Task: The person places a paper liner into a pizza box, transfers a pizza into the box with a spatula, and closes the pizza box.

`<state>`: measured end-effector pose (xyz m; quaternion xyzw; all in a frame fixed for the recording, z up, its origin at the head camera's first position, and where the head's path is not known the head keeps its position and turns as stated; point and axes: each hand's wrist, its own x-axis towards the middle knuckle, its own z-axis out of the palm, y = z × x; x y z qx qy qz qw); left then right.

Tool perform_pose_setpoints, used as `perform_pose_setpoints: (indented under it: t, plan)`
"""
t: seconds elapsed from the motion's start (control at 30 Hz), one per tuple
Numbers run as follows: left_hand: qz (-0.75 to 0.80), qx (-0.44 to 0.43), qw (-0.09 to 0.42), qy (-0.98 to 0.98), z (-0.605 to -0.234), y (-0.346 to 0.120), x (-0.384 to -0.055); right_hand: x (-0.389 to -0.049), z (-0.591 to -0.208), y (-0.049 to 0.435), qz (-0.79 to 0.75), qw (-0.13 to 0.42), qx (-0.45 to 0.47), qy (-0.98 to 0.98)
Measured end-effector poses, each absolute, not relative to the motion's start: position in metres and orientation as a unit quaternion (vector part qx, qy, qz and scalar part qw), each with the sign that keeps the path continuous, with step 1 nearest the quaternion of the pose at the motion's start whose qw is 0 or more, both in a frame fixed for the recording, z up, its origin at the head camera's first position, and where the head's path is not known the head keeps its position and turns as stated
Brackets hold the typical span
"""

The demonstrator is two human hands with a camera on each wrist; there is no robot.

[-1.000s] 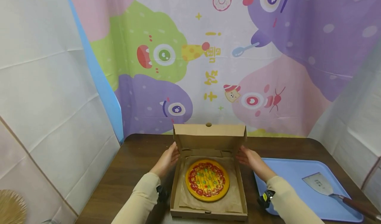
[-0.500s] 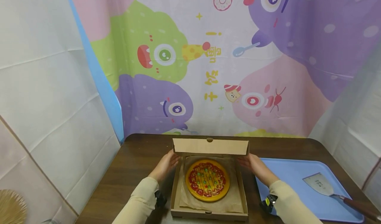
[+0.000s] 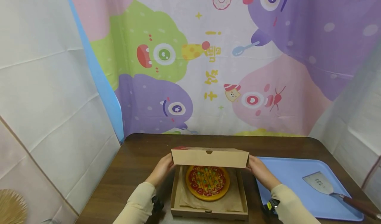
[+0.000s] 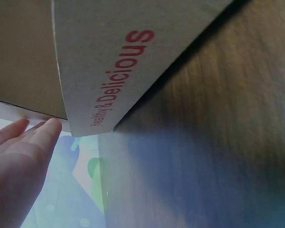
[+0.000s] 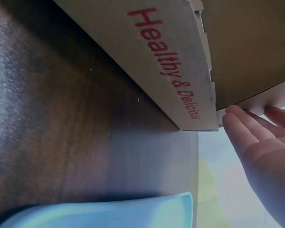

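A brown cardboard pizza box (image 3: 209,215) stands at the front middle of the table, its lid (image 3: 209,158) tilted partly down over the base. Inside, on brown paper (image 3: 235,197), lies a round pizza (image 3: 207,184) with red, yellow and green topping; the lid hides its far edge. My left hand (image 3: 162,168) touches the lid's left side, and the left wrist view shows the fingers (image 4: 42,137) extended along the side flap. On the opposite side my right hand (image 3: 262,171) does the same, with straight fingers (image 5: 242,126) against the flap in the right wrist view.
To the right of the box lies a blue tray (image 3: 297,184), carrying a metal spatula (image 3: 319,183) with a dark handle that reaches past the tray's edge. A patterned cloth (image 3: 208,52) hangs behind the table (image 3: 143,151). A woven straw-coloured object (image 3: 12,205) shows at the lower left.
The lid has swung down from nearly upright toward the base, now covering the pizza's far edge. Both hands have moved slightly with it, along its sides. Pizza, tray and spatula stay put.
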<state>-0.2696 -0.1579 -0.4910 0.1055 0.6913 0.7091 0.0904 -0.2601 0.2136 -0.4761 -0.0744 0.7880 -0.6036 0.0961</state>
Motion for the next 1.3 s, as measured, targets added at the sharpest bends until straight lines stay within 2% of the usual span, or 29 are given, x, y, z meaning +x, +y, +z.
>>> perform_pose_setpoints:
  t: [0.33,0.7,0.93,1.07,1.3]
  plan:
    - [0.685,0.084,0.031,0.723,-0.490,-0.158,-0.259,-0.251,-0.478,0.216,-0.560,0.059,-0.056,0.825]
    - [0.668,0.097,0.050,0.736,-0.489,-0.161,-0.250,-0.242,-0.479,0.215,-0.556,0.033,-0.041,0.830]
    - [0.675,0.096,0.046,0.730,-0.482,-0.160,-0.241,-0.234,-0.471,0.220,-0.605,0.062,-0.061,0.791]
    - [0.679,0.123,0.066,0.721,-0.476,-0.164,-0.234,-0.229,-0.463,0.221,-0.616,0.075,-0.093,0.779]
    - [0.657,0.210,0.139,0.711,-0.465,-0.180,-0.224,-0.218,-0.447,0.224,-0.577,0.123,-0.130,0.797]
